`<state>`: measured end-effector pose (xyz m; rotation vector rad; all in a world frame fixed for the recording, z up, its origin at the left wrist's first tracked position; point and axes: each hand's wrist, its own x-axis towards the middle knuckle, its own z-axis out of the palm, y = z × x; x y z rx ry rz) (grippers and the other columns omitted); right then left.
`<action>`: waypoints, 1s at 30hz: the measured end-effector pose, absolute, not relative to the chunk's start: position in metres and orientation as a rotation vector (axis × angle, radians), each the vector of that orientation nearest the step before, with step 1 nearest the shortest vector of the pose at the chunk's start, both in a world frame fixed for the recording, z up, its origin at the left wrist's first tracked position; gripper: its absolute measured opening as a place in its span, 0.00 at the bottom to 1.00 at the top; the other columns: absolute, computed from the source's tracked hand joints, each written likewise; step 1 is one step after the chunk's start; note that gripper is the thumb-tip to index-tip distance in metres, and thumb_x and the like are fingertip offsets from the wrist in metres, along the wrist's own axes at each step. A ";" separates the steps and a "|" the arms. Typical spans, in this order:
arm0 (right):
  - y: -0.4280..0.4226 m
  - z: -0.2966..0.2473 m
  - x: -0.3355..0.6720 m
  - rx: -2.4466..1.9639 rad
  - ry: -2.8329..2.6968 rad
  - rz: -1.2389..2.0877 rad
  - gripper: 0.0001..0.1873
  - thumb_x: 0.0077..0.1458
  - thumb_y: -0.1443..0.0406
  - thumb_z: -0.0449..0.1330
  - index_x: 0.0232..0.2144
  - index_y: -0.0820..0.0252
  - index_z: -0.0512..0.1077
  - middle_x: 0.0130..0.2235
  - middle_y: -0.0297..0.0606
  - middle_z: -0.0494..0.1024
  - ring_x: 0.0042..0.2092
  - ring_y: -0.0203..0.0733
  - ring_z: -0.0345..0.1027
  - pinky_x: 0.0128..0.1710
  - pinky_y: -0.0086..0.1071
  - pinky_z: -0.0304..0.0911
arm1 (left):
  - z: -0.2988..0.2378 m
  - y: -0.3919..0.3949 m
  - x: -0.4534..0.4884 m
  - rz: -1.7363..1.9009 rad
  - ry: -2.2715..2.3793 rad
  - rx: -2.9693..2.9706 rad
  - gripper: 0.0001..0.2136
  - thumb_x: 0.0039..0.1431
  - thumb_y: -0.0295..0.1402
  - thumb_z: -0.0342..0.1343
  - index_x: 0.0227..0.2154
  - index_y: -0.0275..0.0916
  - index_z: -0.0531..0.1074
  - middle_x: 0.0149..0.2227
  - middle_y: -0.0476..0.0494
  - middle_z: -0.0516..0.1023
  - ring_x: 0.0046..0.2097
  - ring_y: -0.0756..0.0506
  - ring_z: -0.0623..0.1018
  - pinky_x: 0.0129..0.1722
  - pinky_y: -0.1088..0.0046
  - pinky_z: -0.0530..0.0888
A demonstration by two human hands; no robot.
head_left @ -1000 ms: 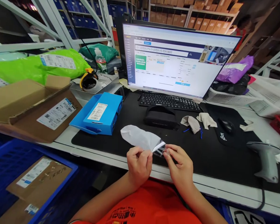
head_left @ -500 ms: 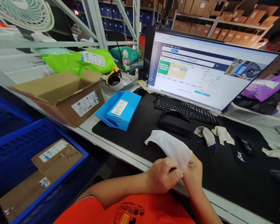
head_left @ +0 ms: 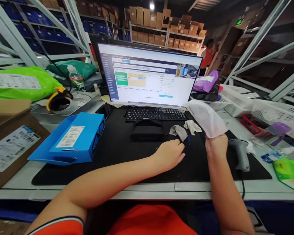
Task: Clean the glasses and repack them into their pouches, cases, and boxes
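A thin white cloth-like bag [head_left: 207, 119] rises from my right hand [head_left: 217, 143], which holds it by its lower end; my right fingers are hidden in or behind it. My left hand [head_left: 170, 155] is over the black desk mat with nothing visible in it, fingers loosely bent and apart. Its fingertips are close beside a small grey cloth pouch [head_left: 178, 131] with blue strings; whether they touch it I cannot tell. A beige cloth piece [head_left: 192, 126] lies just behind the pouch. To the left of these rests a black oblong case [head_left: 147, 132].
A blue open box [head_left: 72, 138] with a label stands left, beside a cardboard box [head_left: 12, 147]. Behind the mat are a keyboard [head_left: 154, 114] and monitor [head_left: 149, 78]. On the right lies a grey handheld scanner [head_left: 241, 153]. A person [head_left: 207, 57] stands in the background.
My hands have parted: the left let go of the white bag and moved toward the grey pouch, while the right lifted the bag forward. The view has turned right.
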<state>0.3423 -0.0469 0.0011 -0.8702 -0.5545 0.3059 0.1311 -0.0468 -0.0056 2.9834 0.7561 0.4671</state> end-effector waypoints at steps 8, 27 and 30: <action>-0.045 -0.024 0.360 -0.900 -0.499 0.352 0.17 0.28 0.67 0.70 0.28 0.62 0.77 0.31 0.40 0.83 0.37 0.47 0.78 0.39 0.38 0.75 | -0.021 0.000 0.241 0.309 1.172 2.811 0.12 0.66 0.36 0.56 0.48 0.33 0.72 0.47 0.37 0.76 0.46 0.42 0.78 0.41 0.63 0.78; -0.066 -0.016 0.330 -0.897 -0.541 0.479 0.23 0.36 0.68 0.73 0.40 0.64 0.79 0.40 0.41 0.83 0.47 0.49 0.77 0.46 0.37 0.74 | 0.098 0.058 0.064 1.140 1.259 2.849 0.13 0.66 0.25 0.44 0.40 0.40 0.74 0.53 0.43 0.74 0.52 0.42 0.75 0.48 0.65 0.72; -0.068 -0.023 0.324 -0.928 -0.595 0.477 0.19 0.36 0.68 0.72 0.36 0.66 0.80 0.37 0.42 0.83 0.44 0.48 0.78 0.46 0.37 0.74 | 0.077 0.045 0.056 0.649 0.989 3.039 0.09 0.60 0.24 0.54 0.33 0.42 0.77 0.44 0.45 0.79 0.46 0.42 0.76 0.38 0.70 0.73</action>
